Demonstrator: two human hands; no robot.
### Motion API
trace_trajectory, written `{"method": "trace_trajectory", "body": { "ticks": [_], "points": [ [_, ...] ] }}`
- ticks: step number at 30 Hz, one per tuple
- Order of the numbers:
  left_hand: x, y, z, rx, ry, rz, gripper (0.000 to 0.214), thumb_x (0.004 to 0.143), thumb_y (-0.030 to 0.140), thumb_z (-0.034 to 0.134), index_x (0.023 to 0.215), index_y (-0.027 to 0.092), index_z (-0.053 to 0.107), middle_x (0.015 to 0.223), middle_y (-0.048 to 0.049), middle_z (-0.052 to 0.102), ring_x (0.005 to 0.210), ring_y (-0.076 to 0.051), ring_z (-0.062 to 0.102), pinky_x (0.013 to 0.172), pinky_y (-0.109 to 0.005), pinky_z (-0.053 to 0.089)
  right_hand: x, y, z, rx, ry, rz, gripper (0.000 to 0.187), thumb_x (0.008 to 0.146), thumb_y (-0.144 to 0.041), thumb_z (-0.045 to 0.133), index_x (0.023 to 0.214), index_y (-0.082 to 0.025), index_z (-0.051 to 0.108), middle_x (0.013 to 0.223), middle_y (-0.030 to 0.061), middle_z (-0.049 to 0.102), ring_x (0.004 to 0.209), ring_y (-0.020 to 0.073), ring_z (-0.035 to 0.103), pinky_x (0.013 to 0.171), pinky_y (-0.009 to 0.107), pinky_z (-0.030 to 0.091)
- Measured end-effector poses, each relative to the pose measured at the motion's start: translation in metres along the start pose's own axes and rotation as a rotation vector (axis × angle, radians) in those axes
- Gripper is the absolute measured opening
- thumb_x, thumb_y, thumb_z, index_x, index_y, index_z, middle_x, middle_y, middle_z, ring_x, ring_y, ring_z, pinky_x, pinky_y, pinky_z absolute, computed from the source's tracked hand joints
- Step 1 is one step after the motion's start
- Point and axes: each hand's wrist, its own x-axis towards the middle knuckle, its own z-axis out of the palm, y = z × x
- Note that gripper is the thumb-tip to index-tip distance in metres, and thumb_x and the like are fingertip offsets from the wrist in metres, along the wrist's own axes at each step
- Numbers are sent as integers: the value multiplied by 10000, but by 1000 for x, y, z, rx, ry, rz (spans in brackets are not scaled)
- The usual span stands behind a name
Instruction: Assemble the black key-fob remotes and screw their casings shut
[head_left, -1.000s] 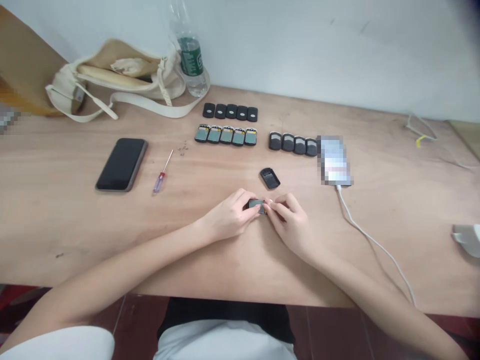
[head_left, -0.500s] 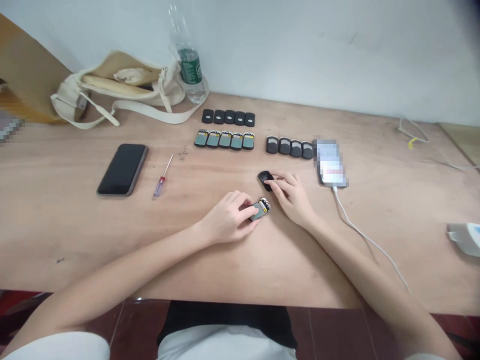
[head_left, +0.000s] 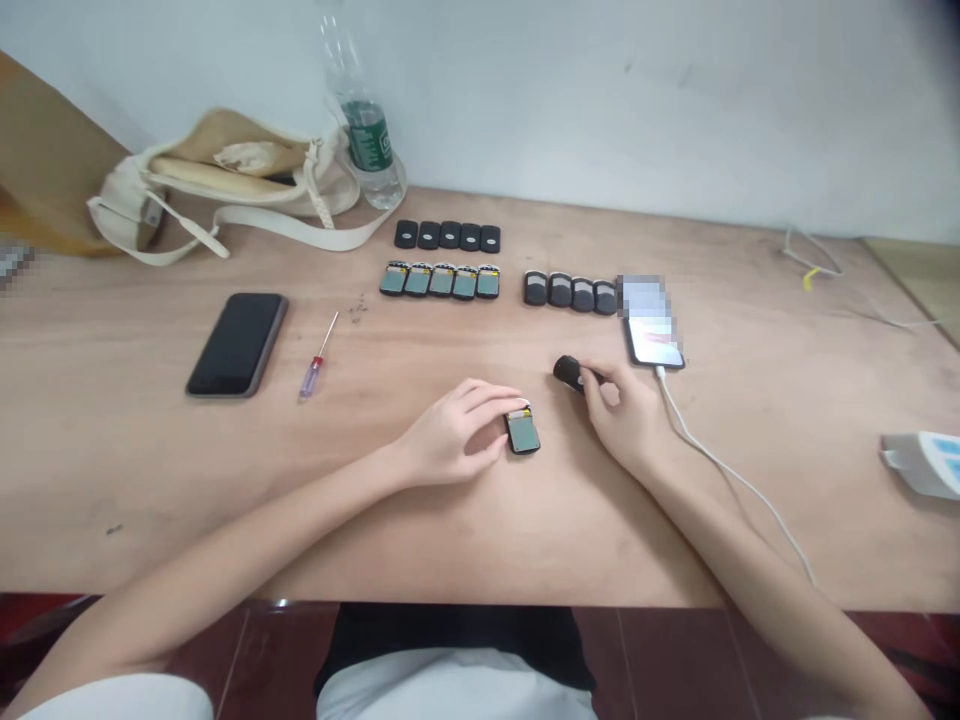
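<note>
Low over the table, my left hand (head_left: 457, 432) has its fingertips on the top end of an opened key fob half (head_left: 523, 432) and its thumb by the near left side. A green circuit board faces up in that half. My right hand (head_left: 626, 415) pinches a black fob cover (head_left: 569, 373), tilted, between thumb and fingers; part of it is hidden behind them. Farther back lies a row of several open fob halves with green boards (head_left: 441, 281). Behind these is a row of black covers (head_left: 449, 236), and to the right several fob pieces with grey panels (head_left: 560, 289).
A screwdriver (head_left: 319, 358), tiny screws (head_left: 358, 308) and a dark phone (head_left: 238, 345) lie to the left. A lit phone (head_left: 654, 340) with a white cable (head_left: 712, 460) is at right. A cream bag (head_left: 300, 234) and a water bottle (head_left: 369, 140) stand by the wall.
My right hand has moved right with the black cover, which has turned. The open half under my left hand has rotated so its board end points toward me.
</note>
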Motion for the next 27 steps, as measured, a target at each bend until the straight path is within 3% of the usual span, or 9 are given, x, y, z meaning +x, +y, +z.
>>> {"method": "trace_trajectory", "body": {
  "ticks": [3, 6, 10, 13, 18, 23, 27],
  "points": [
    [4, -7, -2, -83, -117, -91, 600, 833, 196, 589, 1393, 200, 375, 1284, -137, 526, 1202, -245, 449, 999, -426, 436, 6, 4, -1, -26, -3, 13, 178, 888, -288, 528, 993, -211, 651, 923, 80, 675, 811, 226, 597, 721, 373, 491],
    [4, -15, 0, -104, -167, -122, 640, 851, 258, 606, 1426, 219, 328, 1268, -133, 538, 1183, -241, 448, 1003, -436, 417, 9, 9, 0, -84, -1, -25, 193, 874, -320, 552, 982, -200, 657, 951, 99, 650, 880, 252, 572, 805, 433, 470],
    [3, -17, 1, -128, -178, -118, 576, 870, 316, 596, 1398, 235, 381, 1191, -99, 594, 1095, -225, 469, 978, -427, 411, 7, 12, -1, -32, -111, -159, 281, 868, -327, 577, 1125, -216, 600, 1126, 105, 623, 1039, 265, 556, 917, 460, 435],
    [2, -16, -2, -141, -176, -145, 554, 850, 354, 619, 1360, 229, 443, 1142, -92, 603, 1059, -221, 474, 963, -411, 413, 2, 11, -4, 7, -153, -182, 272, 866, -302, 587, 1130, -236, 600, 1100, 86, 645, 1034, 260, 573, 901, 446, 459],
    [1, -19, -2, -183, -173, -152, 612, 796, 376, 678, 1349, 235, 457, 1201, -88, 590, 1082, -224, 464, 964, -401, 412, -21, -12, -9, 160, -96, -84, 232, 851, -274, 621, 1081, -247, 622, 1074, 73, 668, 1001, 245, 608, 858, 422, 501],
    [0, -21, 0, -188, -171, -161, 568, 821, 350, 654, 1344, 236, 464, 1127, -72, 630, 1014, -205, 489, 935, -377, 425, -49, -43, -6, 206, -156, -215, 182, 836, -206, 643, 1013, -249, 645, 1058, 63, 690, 913, 222, 622, 790, 407, 525],
    [0, -20, 0, -182, -159, -176, 543, 829, 330, 647, 1336, 237, 474, 1124, -68, 628, 998, -199, 497, 921, -365, 433, -52, -50, -1, 194, -153, -299, 216, 840, -135, 625, 1024, -244, 655, 1071, 66, 690, 864, 199, 603, 739, 378, 533]
  ]
}}
